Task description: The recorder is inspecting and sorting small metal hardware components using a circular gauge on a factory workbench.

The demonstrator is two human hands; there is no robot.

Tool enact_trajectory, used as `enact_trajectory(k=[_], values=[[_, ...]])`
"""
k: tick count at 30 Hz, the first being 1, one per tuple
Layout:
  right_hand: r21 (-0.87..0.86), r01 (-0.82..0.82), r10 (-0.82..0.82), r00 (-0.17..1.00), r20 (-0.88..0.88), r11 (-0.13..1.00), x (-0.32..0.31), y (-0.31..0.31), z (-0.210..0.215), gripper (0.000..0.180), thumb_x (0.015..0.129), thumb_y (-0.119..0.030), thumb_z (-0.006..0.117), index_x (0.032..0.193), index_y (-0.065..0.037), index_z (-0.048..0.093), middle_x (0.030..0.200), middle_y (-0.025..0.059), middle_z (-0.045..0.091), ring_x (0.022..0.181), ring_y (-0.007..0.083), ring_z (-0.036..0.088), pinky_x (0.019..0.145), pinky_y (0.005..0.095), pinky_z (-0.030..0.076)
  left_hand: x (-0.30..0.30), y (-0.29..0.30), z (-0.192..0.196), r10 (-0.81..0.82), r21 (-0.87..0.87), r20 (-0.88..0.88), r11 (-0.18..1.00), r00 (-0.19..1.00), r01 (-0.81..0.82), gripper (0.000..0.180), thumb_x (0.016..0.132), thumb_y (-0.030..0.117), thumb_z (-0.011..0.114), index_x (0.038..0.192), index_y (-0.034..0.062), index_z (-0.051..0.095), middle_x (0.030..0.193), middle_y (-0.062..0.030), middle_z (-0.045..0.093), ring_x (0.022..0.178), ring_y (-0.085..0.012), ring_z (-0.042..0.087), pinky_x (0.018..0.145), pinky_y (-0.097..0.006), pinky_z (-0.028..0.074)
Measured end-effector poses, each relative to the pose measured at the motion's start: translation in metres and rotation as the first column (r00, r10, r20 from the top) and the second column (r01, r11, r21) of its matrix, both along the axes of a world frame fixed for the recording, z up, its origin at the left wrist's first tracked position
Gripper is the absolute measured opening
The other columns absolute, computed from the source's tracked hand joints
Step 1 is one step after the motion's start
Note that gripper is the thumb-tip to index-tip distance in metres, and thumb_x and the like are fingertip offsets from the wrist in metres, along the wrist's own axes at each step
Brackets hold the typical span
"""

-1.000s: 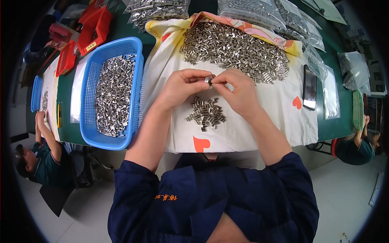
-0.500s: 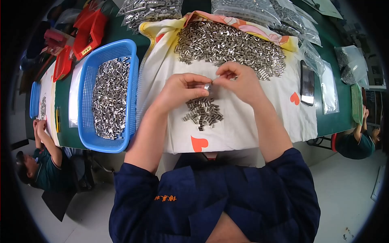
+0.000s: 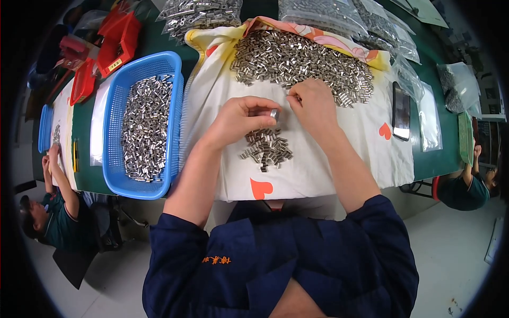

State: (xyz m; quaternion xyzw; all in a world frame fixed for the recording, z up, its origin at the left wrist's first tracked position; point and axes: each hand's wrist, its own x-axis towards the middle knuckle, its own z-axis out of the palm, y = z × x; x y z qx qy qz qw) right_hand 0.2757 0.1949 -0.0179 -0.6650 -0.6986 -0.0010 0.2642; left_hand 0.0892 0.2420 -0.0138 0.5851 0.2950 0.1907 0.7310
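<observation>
The left hand (image 3: 239, 119) pinches a metal piece (image 3: 274, 113); the right hand (image 3: 314, 103) curls, grip unclear. Much seems undone: the far pile (image 3: 307, 55) dwarfs the near pile (image 3: 268, 149).

Navy shirt (image 3: 318, 254) with orange stitching (image 3: 217, 260)
Short, loose sleeves (image 3: 177, 238); a folded collar (image 3: 265, 281) lying open in a V; the stitching a small row at the left.
</observation>
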Motion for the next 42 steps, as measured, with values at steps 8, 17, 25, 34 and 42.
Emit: enact_trajectory(k=[8,17,25,34,42], values=[[-0.192,-0.268,0.041,0.674,-0.738,0.944,-0.013,-0.012,0.028,0.008,0.07,-0.002,0.063,0.077,-0.002,0.06,0.075,0.0034,0.06,0.068,0.0115,0.056,0.062,0.0225,0.043,-0.002,0.004,-0.004,0.194,-0.133,0.14,0.975,0.971,-0.176,0.031,0.075,-0.004,0.06,0.105,-0.0018,0.056,0.097,-0.0088,0.061,0.085,-0.0118,0.057,0.078,-0.024,0.046],[0.036,-0.213,0.208,0.887,-0.413,0.976,-0.021,-0.015,0.022,0.007,0.069,-0.004,0.064,0.075,-0.003,0.061,0.075,0.0053,0.061,0.071,0.0173,0.057,0.064,0.0274,0.045,0.001,0.0,0.001,0.19,-0.042,0.052,0.981,0.98,-0.188,0.029,0.075,-0.001,0.063,0.103,-0.0036,0.057,0.09,-0.0077,0.062,0.08,-0.0103,0.059,0.073,-0.021,0.048],[-0.068,-0.219,0.148,0.827,-0.542,0.973,-0.015,-0.016,0.022,0.01,0.071,-0.005,0.063,0.08,-0.003,0.062,0.076,0.0053,0.061,0.069,0.015,0.058,0.063,0.0261,0.045,-0.002,0.001,-0.002,0.19,-0.044,0.051,0.981,0.981,-0.188,0.03,0.074,-0.001,0.063,0.103,-0.0039,0.057,0.09,-0.0076,0.063,0.079,-0.01,0.059,0.07,-0.02,0.048],[-0.243,-0.044,-0.067,0.9,-0.43,0.969,0.017,-0.007,0.035,0.013,0.072,-0.01,0.062,0.083,-0.003,0.062,0.077,0.0081,0.062,0.066,0.0158,0.058,0.061,0.0262,0.045,0.0,-0.001,0.001,0.112,-0.035,-0.012,0.993,0.994,-0.112,0.027,0.074,-0.003,0.062,0.101,-0.0035,0.058,0.091,-0.0062,0.062,0.079,-0.0099,0.059,0.071,-0.02,0.048],[-0.232,0.022,-0.029,0.999,-0.028,0.972,0.012,-0.01,0.015,0.006,0.07,-0.012,0.06,0.073,-0.006,0.061,0.072,0.01,0.059,0.07,0.0263,0.056,0.066,0.0364,0.045,0.001,-0.003,0.0,0.074,-0.012,0.009,0.997,0.997,-0.073,0.026,0.075,-0.002,0.062,0.1,-0.0022,0.059,0.089,-0.0036,0.061,0.078,-0.0088,0.059,0.07,-0.02,0.048]])
